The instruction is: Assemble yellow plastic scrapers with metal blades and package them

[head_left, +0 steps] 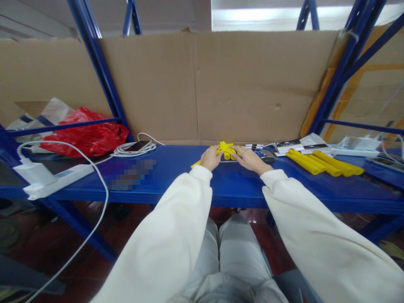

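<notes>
Both hands meet over the blue table (176, 168), in front of the cardboard. A bright yellow piece (226, 150), with strips crossing at its top, is between them. My left hand (211, 158) has its fingers closed on its left side. From the right, my right hand (248, 158) pinches the same piece with thumb and fingers. A yellow end (195, 164) sticks out left of my left wrist. Several yellow rolls (322, 163) lie side by side on the table to the right.
Printed packets (298, 144) and a dark tool handle (268, 160) lie right of my hands. At the left are a coiled white cable (134, 148), a red plastic bag (91, 132) and a power strip (59, 181). Cardboard (195, 88) stands behind the table.
</notes>
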{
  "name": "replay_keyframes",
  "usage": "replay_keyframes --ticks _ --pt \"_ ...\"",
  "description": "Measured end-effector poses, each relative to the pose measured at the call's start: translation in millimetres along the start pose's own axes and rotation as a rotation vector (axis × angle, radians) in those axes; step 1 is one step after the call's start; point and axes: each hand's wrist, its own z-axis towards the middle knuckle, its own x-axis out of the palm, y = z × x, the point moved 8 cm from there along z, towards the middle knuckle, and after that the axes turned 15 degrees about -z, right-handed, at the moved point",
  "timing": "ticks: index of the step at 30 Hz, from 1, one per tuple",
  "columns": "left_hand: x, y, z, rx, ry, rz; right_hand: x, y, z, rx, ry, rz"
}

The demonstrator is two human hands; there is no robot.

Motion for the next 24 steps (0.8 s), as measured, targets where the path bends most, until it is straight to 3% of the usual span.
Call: replay_keyframes --ticks 4,7,9,12,18,24 --pt "-0.9 3.1 -1.1 -0.05 0.02 0.007 -4.4 -40.7 -9.7 0.234 0.043 -0.064" --pt "-0.5 4.6 -1.0 -0.063 0.029 0.004 1.0 -75.8 -26.5 0.467 0.227 -0.158" --pt "-0.3 5.3 -0.9 -0.064 0.027 -0.001 7.3 -88.8 -37.1 0.547 0.364 -0.165" --pt "0.2 5.5 -0.9 -0.058 0.025 -0.008 12.0 -95.4 -43.5 0.573 0.435 -0.137" --pt "0.6 6.0 -1.0 -0.059 0.028 -0.014 19.7 -88.7 -39.0 0.439 0.44 -0.02" --pt "1.8 6.1 -0.5 -0.059 0.038 -0.007 17.1 -105.7 -49.3 0.566 0.454 -0.034"
